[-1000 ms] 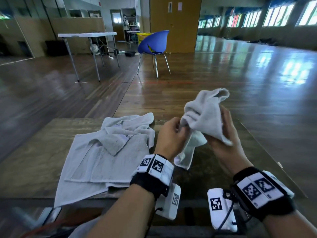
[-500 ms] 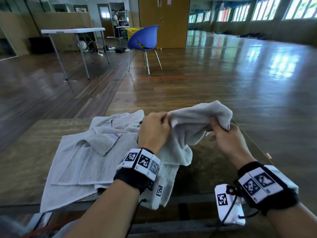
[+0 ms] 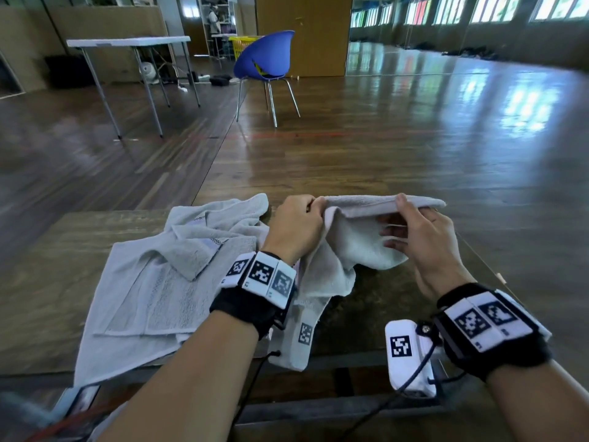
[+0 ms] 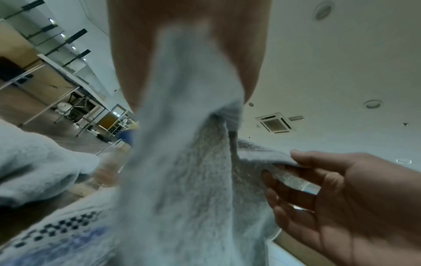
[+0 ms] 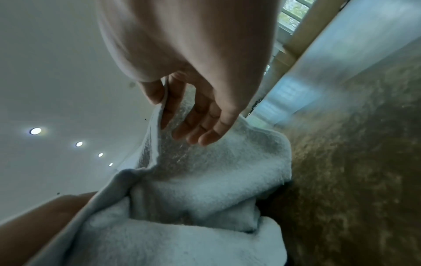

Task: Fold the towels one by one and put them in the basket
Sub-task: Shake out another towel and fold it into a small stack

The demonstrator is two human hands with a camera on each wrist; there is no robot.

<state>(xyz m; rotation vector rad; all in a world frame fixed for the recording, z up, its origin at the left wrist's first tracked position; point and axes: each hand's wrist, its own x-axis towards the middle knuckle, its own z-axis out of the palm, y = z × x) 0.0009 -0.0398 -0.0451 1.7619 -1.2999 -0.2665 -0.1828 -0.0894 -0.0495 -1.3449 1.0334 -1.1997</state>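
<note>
Both hands up — our left hand (image 3: 294, 226) and right hand (image 3: 424, 237) pinch the small towel (image 3: 360, 247) along its top hem, stretched between them; soft, light, floppy — we'd hold corners.

Fluffy terry-cloth towel (image 3: 360, 247); worn matt wooden table (image 3: 47, 282); glossy wood floor (image 3: 414, 138)
</note>
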